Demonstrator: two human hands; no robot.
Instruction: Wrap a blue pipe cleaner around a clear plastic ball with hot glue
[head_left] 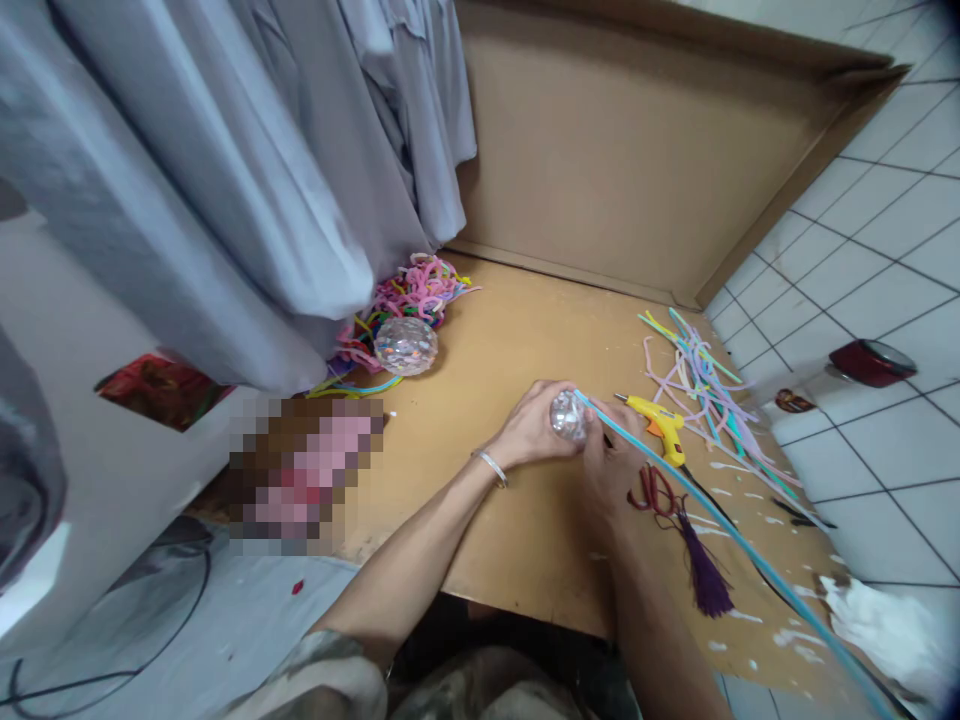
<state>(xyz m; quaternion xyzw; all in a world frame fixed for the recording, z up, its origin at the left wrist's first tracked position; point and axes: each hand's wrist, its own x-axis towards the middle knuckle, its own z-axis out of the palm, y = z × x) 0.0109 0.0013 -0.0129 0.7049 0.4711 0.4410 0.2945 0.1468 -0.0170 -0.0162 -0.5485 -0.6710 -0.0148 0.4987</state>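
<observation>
Currently, ball (568, 418) is gripped by left hand (534, 422) over table (517, 330); blue stem (705, 503) is pinched against ball by closed fingers of right hand (609, 450), glue gun (667, 428) laid just beside.

I see 2 things in the person's grasp. The 1st is a small clear ball (569, 415), its surface full of little facets that throw back white and silvery glints. It sits between the 2 hands, the left hand (529, 425) curled about its far and left sides, the right hand (611, 462) close against its right. The 2nd is a long, thin, light-blue stem (694, 491). From here, 1 end meets the ball's upper right edge, and the length slants in a gentle curve rightward and toward the person. I can't tell whether that end is attached.
</observation>
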